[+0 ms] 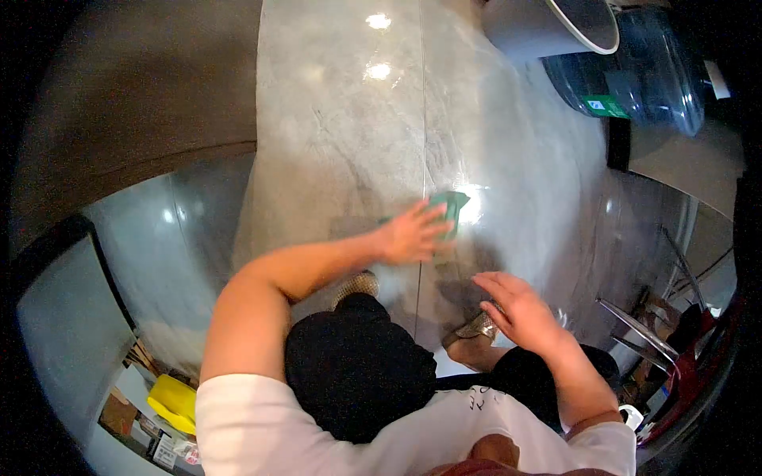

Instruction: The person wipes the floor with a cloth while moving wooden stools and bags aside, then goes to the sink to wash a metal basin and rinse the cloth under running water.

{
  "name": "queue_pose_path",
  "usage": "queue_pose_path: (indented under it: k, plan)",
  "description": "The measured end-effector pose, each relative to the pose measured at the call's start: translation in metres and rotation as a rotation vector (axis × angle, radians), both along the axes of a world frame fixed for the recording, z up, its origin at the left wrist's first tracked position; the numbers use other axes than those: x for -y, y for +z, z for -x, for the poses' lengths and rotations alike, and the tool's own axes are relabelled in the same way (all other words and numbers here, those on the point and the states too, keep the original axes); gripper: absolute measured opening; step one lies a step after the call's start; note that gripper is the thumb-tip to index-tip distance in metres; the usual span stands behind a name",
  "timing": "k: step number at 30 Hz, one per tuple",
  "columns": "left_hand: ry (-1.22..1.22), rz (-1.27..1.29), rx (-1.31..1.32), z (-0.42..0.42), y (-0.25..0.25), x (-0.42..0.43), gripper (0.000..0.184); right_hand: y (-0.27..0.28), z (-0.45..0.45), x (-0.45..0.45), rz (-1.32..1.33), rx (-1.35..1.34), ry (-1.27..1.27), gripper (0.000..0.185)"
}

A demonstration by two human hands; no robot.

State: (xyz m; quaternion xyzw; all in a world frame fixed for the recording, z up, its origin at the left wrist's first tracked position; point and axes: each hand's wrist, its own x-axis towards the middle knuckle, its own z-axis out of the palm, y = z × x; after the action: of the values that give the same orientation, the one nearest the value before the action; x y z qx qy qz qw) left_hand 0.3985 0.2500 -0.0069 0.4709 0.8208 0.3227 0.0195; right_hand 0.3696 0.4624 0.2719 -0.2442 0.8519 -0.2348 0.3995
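The clock here is laid on the view, with 12 o'clock at the upper edge. Just above the middle, a green cloth lies on the pale, shiny floor, beside a bright reflection at its 3 o'clock. The left hand is placed over the cloth with the palm down; its fingers are spread apart and reach toward 2 o'clock. This hand is somewhat blurred, so I cannot tell whether the fingertips also pinch the fabric.

The right hand is at 4 o'clock from the left one, well apart from the cloth. Its fingers are straight and close to each other, the thumb stands away from them, and no object is seen in it. The right shoe is near it, at its 8 o'clock, and the left shoe is at about 7 o'clock from the left hand.

Farther away, at 1 o'clock, there is a light grey bin, and at 2 o'clock a large clear bottle with a green label. Metal legs are visible at 4 o'clock, and a yellow object at 8 o'clock.
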Motion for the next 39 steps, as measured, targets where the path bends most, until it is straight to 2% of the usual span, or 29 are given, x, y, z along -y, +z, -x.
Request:
queue_pose_path:
  k: [1,3,5,7,8,10,14,16,17,19,20,23,28,30,31,32,34,36,39]
  plan:
    - [-0.007,-0.001,0.000,-0.006,0.001,0.007,0.064,-0.002,0.000,0.000,-0.001,0.000,-0.007,0.037]
    - [-0.273,0.131,-0.013,-0.011,0.009,0.019,0.061,-0.007,0.000,-0.002,0.022,-0.062,0.019,0.038]
    - [-0.141,0.132,-0.036,0.031,0.004,0.027,0.057,-0.010,-0.001,-0.004,0.009,-0.056,0.030,0.038]
    - [0.142,0.527,0.005,0.109,0.048,0.034,0.053,-0.012,-0.006,-0.006,-0.009,-0.050,0.037,0.038]
    - [0.367,0.385,-0.093,0.139,0.023,0.051,0.045,-0.013,-0.008,-0.009,-0.015,-0.042,0.041,0.038]
    - [0.714,0.327,-0.224,0.198,0.010,0.066,0.041,-0.011,-0.009,-0.013,-0.023,-0.034,0.041,0.038]
    - [0.674,0.377,-0.142,0.203,0.031,0.073,0.041,-0.007,-0.007,-0.014,-0.007,-0.043,0.018,0.038]
    - [0.316,0.558,-0.148,0.165,0.043,0.069,0.044,-0.004,-0.007,-0.016,-0.007,-0.047,-0.002,0.038]
    - [0.303,0.559,-0.149,0.155,0.041,0.073,0.044,-0.004,-0.007,-0.018,-0.013,-0.050,0.016,0.038]
    - [0.138,0.363,-0.142,0.142,0.034,0.080,0.044,-0.006,-0.010,-0.020,-0.023,-0.050,0.025,0.039]
    - [0.131,0.361,-0.143,0.147,0.034,0.079,0.044,-0.008,-0.011,-0.020,-0.026,-0.043,0.037,0.039]
    - [0.426,0.364,-0.172,0.187,0.035,0.081,0.047,-0.013,-0.010,-0.019,-0.042,-0.026,0.066,0.039]
    - [0.278,0.469,-0.158,0.168,0.038,0.075,0.051,-0.010,-0.003,-0.016,-0.010,-0.047,0.087,0.038]
    - [0.199,0.329,-0.035,0.162,0.037,0.079,0.050,-0.008,-0.005,-0.014,-0.007,-0.083,0.090,0.037]
    - [0.264,0.352,-0.142,0.170,0.034,0.082,0.049,-0.010,-0.007,-0.015,-0.009,-0.084,0.077,0.037]
    - [0.259,0.351,-0.137,0.181,0.035,0.081,0.049,-0.013,-0.008,-0.017,-0.025,-0.054,0.072,0.038]
    - [0.499,0.342,-0.104,0.198,0.040,0.081,0.048,-0.014,-0.013,-0.018,-0.047,-0.008,0.071,0.038]
    - [0.493,0.321,-0.123,0.194,0.035,0.078,0.049,-0.015,-0.009,-0.019,-0.033,-0.022,0.120,0.039]
    - [0.215,0.356,-0.071,0.162,0.043,0.074,0.051,-0.013,-0.006,-0.018,-0.036,-0.006,0.108,0.039]
